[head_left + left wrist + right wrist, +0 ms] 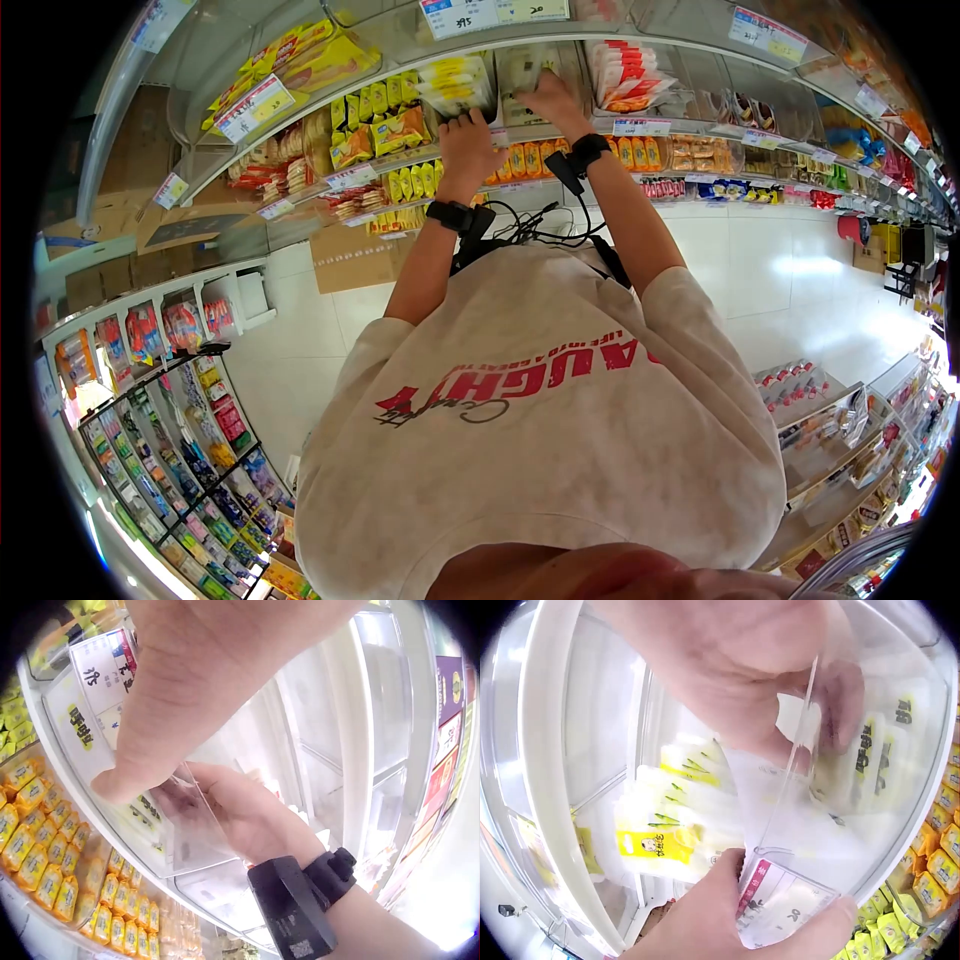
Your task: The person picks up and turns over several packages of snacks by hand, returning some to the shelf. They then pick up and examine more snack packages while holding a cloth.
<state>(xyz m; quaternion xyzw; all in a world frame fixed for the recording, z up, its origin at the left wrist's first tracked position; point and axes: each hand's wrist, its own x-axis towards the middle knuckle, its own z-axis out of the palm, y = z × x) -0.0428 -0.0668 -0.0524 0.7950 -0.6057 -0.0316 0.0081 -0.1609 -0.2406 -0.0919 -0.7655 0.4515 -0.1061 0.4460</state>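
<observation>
My left hand is at the front of a clear bin of white-and-yellow packets. In the right wrist view its thumb lies outside, by the price tag, and its fingers lie inside; they grip the bin's front wall. My right hand reaches into the neighbouring clear bin. Its curled fingers show through the clear wall, down among white packets with black lettering. Whether they pinch a packet I cannot tell. Each wrist wears a black strap; the right one's camera shows in the left wrist view.
Red-and-white packets fill the bin to the right, yellow packets the one to the left. Orange packets line the shelf below. A cardboard box stands on the floor under the shelves. Black cables hang between my arms.
</observation>
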